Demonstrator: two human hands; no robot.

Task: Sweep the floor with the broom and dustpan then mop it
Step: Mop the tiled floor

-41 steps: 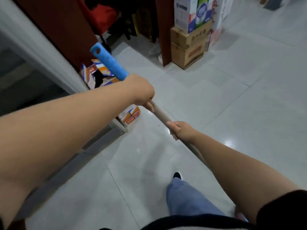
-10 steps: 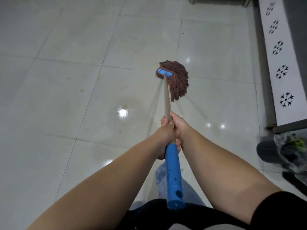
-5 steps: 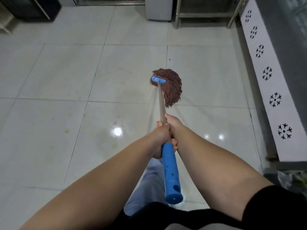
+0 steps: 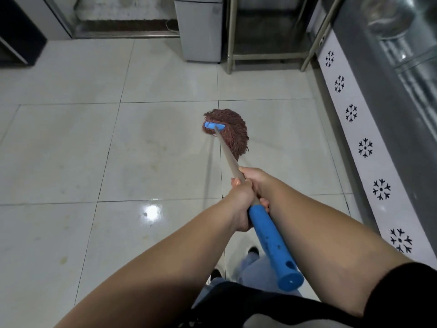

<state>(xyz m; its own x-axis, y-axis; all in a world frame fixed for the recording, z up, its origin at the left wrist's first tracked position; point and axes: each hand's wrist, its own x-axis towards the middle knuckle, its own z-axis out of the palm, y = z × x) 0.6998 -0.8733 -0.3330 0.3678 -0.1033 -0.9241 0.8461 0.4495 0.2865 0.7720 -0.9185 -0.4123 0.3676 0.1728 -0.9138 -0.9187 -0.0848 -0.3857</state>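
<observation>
Brown mop [image 4: 230, 131] (head on floor): L hand [image 4: 241, 200] & R hand [image 4: 256, 179] grip closed round handle.

I see open tiled floor [image 4: 71, 150] to the left of the mop head [image 4: 230, 132] and in front of it, so there is room to push there. To the right, the white panel with black patterns [image 4: 365, 147] runs along the floor and closes that side. Ahead, a grey cabinet [image 4: 201, 29] and the metal legs of a rack [image 4: 230, 43] stand on the floor and block the far edge.
</observation>
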